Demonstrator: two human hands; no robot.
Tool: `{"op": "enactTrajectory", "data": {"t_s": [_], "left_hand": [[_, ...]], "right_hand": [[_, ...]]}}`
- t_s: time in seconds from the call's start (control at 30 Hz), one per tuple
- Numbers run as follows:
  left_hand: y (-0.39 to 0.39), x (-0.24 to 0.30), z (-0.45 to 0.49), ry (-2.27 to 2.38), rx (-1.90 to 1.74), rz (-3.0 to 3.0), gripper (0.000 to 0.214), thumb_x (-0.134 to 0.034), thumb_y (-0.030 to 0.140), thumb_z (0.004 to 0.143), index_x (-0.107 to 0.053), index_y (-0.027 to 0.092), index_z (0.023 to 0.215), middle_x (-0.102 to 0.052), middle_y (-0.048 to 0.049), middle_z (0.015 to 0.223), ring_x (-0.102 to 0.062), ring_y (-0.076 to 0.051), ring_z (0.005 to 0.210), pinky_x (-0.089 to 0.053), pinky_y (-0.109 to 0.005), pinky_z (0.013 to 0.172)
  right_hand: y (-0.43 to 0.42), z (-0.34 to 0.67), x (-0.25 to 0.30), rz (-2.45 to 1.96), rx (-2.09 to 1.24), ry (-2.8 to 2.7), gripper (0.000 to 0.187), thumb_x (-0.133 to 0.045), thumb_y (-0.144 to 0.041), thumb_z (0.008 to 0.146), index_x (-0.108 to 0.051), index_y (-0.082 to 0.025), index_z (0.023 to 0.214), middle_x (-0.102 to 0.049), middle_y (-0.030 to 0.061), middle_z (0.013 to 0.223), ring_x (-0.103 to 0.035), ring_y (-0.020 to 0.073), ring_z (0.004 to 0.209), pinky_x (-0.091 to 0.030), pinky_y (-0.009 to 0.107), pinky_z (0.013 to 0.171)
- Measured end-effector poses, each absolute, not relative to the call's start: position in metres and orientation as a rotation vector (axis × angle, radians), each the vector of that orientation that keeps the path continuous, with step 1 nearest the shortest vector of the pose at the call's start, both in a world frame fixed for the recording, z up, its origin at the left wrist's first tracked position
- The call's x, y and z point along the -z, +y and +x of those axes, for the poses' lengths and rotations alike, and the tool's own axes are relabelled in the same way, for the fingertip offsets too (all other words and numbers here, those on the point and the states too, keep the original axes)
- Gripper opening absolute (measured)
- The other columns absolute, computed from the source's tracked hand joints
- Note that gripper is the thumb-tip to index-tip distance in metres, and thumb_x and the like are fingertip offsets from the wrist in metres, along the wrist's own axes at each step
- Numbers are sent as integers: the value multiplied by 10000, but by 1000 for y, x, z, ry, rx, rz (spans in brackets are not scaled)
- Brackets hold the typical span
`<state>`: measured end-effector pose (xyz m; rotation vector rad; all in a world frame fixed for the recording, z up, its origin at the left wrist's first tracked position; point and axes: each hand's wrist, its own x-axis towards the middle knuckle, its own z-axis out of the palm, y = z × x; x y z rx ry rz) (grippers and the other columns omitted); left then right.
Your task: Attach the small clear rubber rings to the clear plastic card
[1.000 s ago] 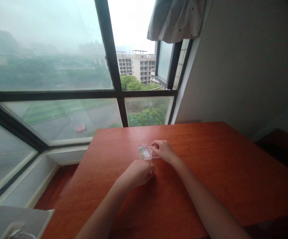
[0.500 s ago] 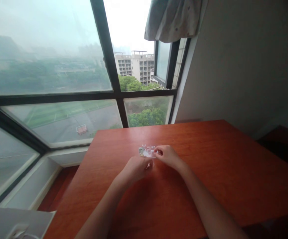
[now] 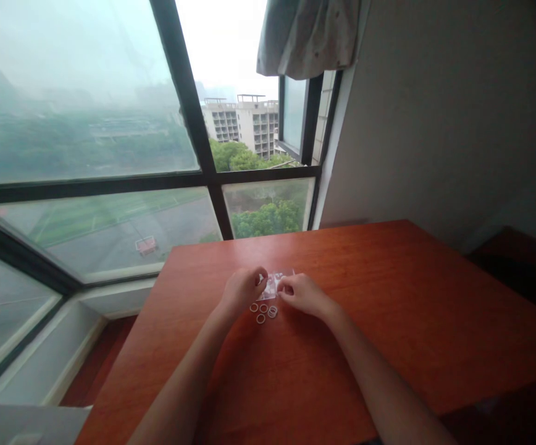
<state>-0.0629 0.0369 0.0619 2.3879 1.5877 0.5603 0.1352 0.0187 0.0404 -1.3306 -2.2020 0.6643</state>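
Observation:
A small clear plastic piece [image 3: 272, 286] with white and pinkish patches lies on the table between my hands. My left hand [image 3: 242, 292] is at its left side, thumb and fingers pinched together over the edge; whatever they hold is too small to make out. At the right edge, my right hand [image 3: 304, 295] has its fingers curled in and pressed against the plastic. Several small pale rings [image 3: 261, 319] lie flat just in front of the piece, below my left hand. Two of them overlap.
The reddish-brown wooden table [image 3: 388, 309] reaches to the window [image 3: 268, 207] at the back. A grey curtain [image 3: 307, 40] hangs above a window pane standing ajar. A plain wall [image 3: 439, 123] rises on the right.
My left hand has moved up and away to the left, uncovering the rings on the table. My right hand stays at the plastic piece's right side. The view has shifted slightly.

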Motion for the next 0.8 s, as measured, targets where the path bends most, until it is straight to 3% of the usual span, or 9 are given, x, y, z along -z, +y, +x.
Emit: {"op": "enactTrajectory", "data": {"t_s": [0.8], "left_hand": [[-1,-86,-89,1554,-215,2484,189,-500,261,850,-683,215,849,-657,-20,692,-547,-122,574,-291,-214,540]], "right_hand": [[8,130,-47,-1237,-734,-2383,162,-604,-189,771,-738,-215,859,-672,-8,711,-566,104,637,-336,192,578]]}}
